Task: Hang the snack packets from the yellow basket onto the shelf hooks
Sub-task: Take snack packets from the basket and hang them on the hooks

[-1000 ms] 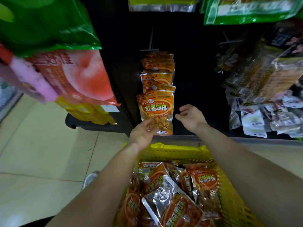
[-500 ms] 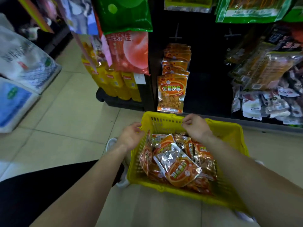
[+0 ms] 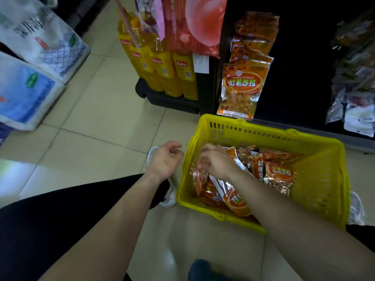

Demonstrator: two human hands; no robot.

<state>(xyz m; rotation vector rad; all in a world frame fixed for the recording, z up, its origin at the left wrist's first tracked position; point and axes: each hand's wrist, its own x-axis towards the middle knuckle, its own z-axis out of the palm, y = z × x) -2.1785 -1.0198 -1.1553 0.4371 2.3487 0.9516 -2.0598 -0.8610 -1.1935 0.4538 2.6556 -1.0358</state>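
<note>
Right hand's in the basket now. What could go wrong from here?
The snack packets lie piled and overlapping under the right hand, so a pull may drag up two or spill one over the yellow basket rim. The left hand is off the basket, which could slide. The hanging packets look crowded; another may not fit.

I am in a retail shop, in an aisle. Evidence: identical orange snack packets (image 3: pixel 241 86) hang one in front of another from a dark shelf unit (image 3: pixel 300 67), and more bagged goods (image 3: pixel 357 110) hang to the right. Yellow bottles (image 3: pixel 162 65) stand massed on a black plinth (image 3: pixel 168 100), a white label tag (image 3: pixel 200 62) beside them. Large printed sacks (image 3: pixel 26 92) sit on the tiled floor (image 3: pixel 97 118). A yellow basket (image 3: pixel 322 179) holds loose packets (image 3: pixel 280 173) of the same kind.
</note>
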